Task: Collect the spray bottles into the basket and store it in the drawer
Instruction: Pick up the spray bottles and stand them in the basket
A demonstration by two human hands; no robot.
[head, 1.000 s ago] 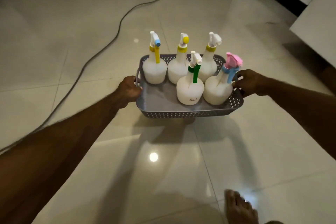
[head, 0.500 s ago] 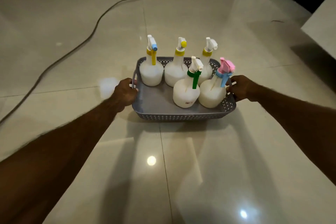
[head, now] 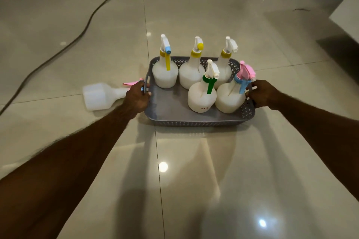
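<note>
Hands grip the end handles of the grey perforated plastic basket (head: 194,118): left hand (head: 137,96) and right hand (head: 261,94), fingers curled. Five white plastic spray bottles (head: 202,97) stand upright inside; a sixth white bottle (head: 99,96) lies on the tiled floor (head: 194,180) beside the left hand. Carrying level should keep the bottles upright, and the stray one likely needs collecting before storage.

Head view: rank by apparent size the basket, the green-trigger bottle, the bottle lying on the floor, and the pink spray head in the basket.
1. Basket, clearly largest.
2. Green-trigger bottle and floor bottle: look alike; the left hand hides the floor bottle's neck, so no ranking.
3. Pink spray head, smallest.
</note>
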